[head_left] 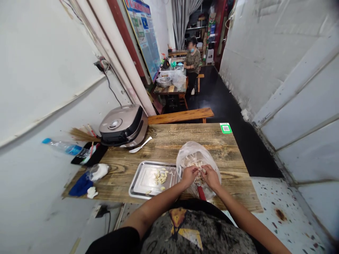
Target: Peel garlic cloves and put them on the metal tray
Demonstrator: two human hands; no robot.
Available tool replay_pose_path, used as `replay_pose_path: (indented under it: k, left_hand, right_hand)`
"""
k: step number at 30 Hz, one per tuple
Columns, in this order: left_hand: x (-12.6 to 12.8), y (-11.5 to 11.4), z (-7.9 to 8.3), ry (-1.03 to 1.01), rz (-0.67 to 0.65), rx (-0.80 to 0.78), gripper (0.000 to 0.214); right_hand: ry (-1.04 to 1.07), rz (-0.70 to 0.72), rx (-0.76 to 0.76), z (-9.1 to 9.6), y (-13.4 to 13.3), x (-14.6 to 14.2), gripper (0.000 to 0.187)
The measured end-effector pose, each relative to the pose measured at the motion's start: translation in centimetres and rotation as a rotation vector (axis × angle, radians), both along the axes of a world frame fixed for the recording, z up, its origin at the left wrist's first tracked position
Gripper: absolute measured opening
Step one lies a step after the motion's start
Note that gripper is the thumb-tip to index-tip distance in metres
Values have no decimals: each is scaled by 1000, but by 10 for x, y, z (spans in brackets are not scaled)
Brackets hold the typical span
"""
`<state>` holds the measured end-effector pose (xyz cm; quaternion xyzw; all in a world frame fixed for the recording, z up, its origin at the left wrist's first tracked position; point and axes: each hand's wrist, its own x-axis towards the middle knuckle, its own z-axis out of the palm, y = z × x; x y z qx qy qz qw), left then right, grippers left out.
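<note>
My left hand [190, 175] and my right hand [210, 177] meet over an open clear plastic bag [185, 151], thumbs and fingers pinched close together. Whatever small thing may be between the fingertips is too small to make out. Loose beige bits that look like peelings [195, 161] fill the bag under my hands. A red handle [201, 193] sticks out at the bag's near side; its other end is hidden. Just left of the bag lies a shallow metal tray [139, 180]. Several pale oval pieces [160, 176], resembling peeled garlic cloves, are scattered on it.
A bulky electric cooker [123, 123] stands at the table's far left, with a white plastic spoon [141, 145] beside it. A water bottle [63, 146], blue cloth [81, 185] and crumpled tissue [92, 192] lie left. Beyond a wooden bench [180, 115], a person [193, 61] sits at another table.
</note>
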<state>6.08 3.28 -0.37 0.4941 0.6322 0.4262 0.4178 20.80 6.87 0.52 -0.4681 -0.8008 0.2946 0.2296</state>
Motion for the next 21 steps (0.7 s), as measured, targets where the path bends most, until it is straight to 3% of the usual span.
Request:
replay_pose_path:
  k: [3, 9, 21]
  left_hand:
    - [3, -2, 2, -72, 26, -4, 17]
    - [6, 0, 20, -355, 44, -123, 20]
    - [6, 3, 41, -227, 7, -150, 19]
  right_hand:
    - [22, 108, 29, 7, -4, -3, 28]
    - [166, 98, 66, 7, -2, -6, 29]
    - [90, 203, 101, 27, 0, -1, 26]
